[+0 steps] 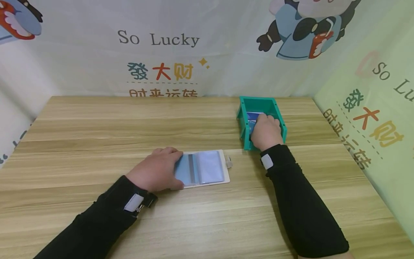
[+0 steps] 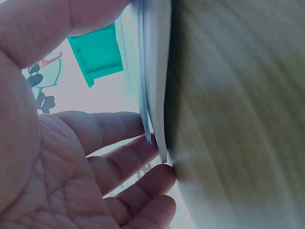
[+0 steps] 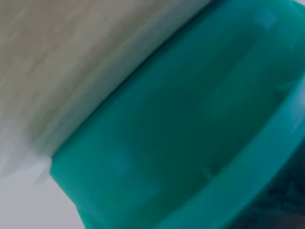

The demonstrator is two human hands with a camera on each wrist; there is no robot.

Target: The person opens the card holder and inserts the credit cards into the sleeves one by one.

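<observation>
My left hand (image 1: 158, 169) holds the left end of an open card holder (image 1: 211, 167), thumb at its near edge and fingers at its far edge. The holder lies spread on the table, with pale blue and clear sleeves over a white cover. In the left wrist view, fingertips meet the edge of its cover (image 2: 159, 95). My right hand (image 1: 266, 132) reaches down into a green bin (image 1: 258, 104), over blue cards (image 1: 252, 126). Its fingertips are hidden, and I cannot tell whether they pinch a card. The bin's outer wall (image 3: 181, 119) fills much of the right wrist view.
The wood-grain table (image 1: 113, 126) runs back to a printed cloth backdrop (image 1: 226, 46). Another stretch of cloth hangs along the right side. A small clasp tab (image 1: 229, 162) sticks out from the holder's right edge.
</observation>
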